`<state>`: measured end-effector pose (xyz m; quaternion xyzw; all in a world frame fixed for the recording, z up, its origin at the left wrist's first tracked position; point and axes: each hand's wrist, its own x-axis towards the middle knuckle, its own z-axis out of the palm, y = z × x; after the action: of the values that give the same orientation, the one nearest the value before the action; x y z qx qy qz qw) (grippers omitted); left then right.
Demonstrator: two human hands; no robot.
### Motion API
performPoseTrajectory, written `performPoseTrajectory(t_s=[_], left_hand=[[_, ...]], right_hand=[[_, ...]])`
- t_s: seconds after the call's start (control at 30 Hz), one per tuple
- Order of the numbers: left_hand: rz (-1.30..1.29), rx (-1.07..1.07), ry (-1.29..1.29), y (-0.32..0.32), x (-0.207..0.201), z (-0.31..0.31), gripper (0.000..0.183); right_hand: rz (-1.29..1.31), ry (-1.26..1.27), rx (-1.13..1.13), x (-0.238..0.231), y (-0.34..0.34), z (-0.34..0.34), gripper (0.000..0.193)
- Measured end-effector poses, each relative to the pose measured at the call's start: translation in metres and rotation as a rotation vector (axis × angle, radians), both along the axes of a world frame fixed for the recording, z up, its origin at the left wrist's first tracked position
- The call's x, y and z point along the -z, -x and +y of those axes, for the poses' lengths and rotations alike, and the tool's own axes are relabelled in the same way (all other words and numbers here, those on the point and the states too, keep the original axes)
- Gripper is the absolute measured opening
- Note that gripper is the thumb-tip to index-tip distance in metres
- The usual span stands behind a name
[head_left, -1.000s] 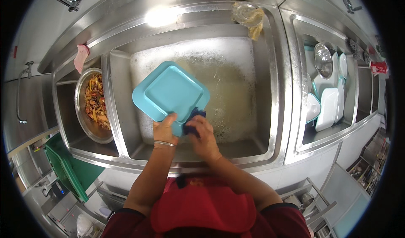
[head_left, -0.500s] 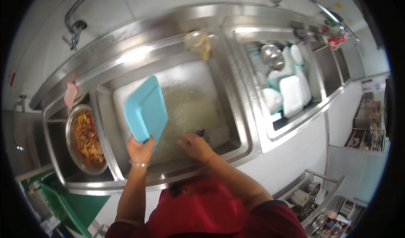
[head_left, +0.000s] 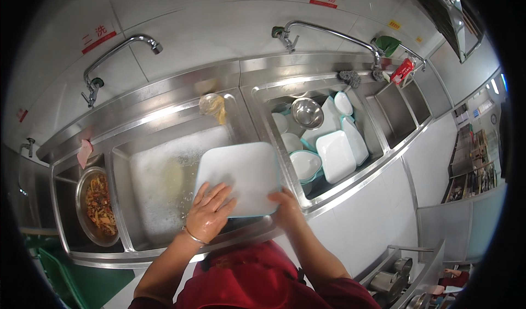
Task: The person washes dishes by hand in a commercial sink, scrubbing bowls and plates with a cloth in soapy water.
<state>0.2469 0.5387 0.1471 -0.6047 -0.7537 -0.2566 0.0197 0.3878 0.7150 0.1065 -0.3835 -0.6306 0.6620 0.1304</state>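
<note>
A square dish [head_left: 244, 166], white inside with a turquoise rim, is held over the right side of the sink [head_left: 124, 194] of foamy water. My right hand [head_left: 287, 211] grips its right edge, thumb on the white face. My left hand [head_left: 209, 213], wearing a bracelet, lies across the dish's lower left with the fingers spread on its surface. Whether anything small is under that palm, I cannot see.
The right sink holds several white and turquoise dishes [head_left: 336, 155] and a metal bowl [head_left: 308, 113]. At left is a metal basin [head_left: 82, 205] of food scraps. A pink cloth [head_left: 84, 153] hangs on the ledge; a clear container [head_left: 209, 104] sits in the far corner. Taps [head_left: 92, 92] project from the wall.
The dish has moved right and turned from its turquoise outside to its white face. My right hand has left the water and taken its right edge; my left hand now rests flat on it.
</note>
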Motion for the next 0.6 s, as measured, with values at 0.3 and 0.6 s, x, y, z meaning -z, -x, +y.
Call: performPoseTrajectory(t_s=[0.3, 0.6], left_hand=[[-0.246, -0.28, -0.105, -0.037, 0.046, 0.007, 0.028], [-0.436, -0.757, 0.069, -0.059, 0.083, -0.069, 0.021]], right_hand=[[0.579, 0.39, 0.648, 0.04, -0.064, 0.179, 0.038], [0.729, 0.483, 0.833, 0.172, -0.086, 0.319, 0.04]])
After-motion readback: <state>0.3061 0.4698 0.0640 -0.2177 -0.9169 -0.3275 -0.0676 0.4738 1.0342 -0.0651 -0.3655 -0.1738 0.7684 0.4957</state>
